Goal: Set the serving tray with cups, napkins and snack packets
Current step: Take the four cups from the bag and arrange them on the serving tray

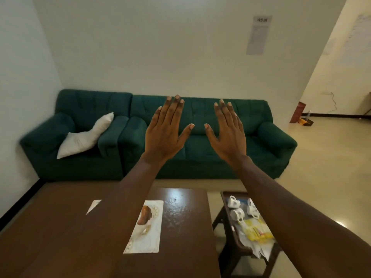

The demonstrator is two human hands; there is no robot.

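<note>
My left hand and my right hand are raised side by side in front of me, fingers straight, backs toward the camera, holding nothing. Below them a white rectangular serving tray with a gold pattern lies on the brown table, partly hidden by my left forearm. On a small dark side table to the right stand several white cups, yellow snack packets and white napkins; my right forearm covers part of them.
A dark green sofa with a white pillow stands against the far wall behind the table. Pale floor opens to the right. A paper sheet hangs on the wall.
</note>
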